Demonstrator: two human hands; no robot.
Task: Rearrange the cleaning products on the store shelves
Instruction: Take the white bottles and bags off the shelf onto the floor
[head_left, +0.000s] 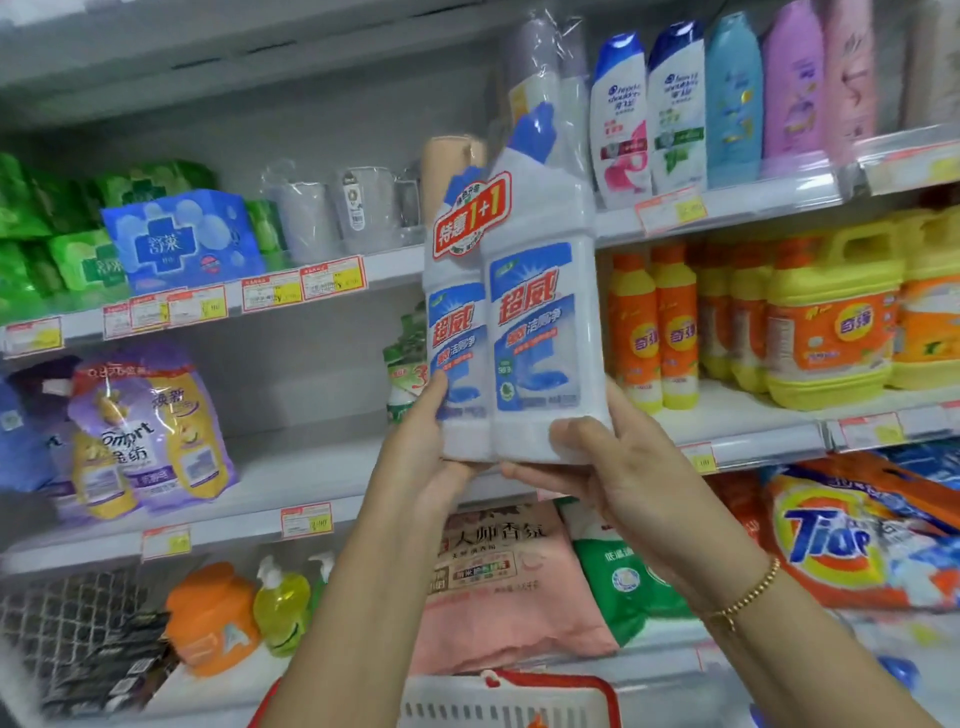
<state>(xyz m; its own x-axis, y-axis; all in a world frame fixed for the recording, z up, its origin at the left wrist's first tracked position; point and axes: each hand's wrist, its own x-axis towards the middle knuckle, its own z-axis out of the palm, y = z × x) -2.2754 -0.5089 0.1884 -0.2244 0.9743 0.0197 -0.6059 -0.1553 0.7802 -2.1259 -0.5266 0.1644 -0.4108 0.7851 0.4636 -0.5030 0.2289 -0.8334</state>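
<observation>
I hold up a twin pack of white toilet cleaner bottles (524, 322) with blue caps, blue labels and a red "1+1" sticker, wrapped together in clear film. My left hand (421, 447) grips its lower left side, thumb on the front. My right hand (608, 467) grips the lower right corner and supports the base from below. The pack is upright in front of the shelves, at the level of the middle shelf (311, 467). A green and white bottle (405, 364) stands on that shelf just behind the pack, mostly hidden.
Fabric softener pouches (150, 436) sit at the left of the middle shelf. Orange and yellow dish soap bottles (753, 322) fill the right shelf, shampoo bottles (675, 109) above them. Detergent bags (852, 535) lie below. A red and white basket (509, 701) is at the bottom.
</observation>
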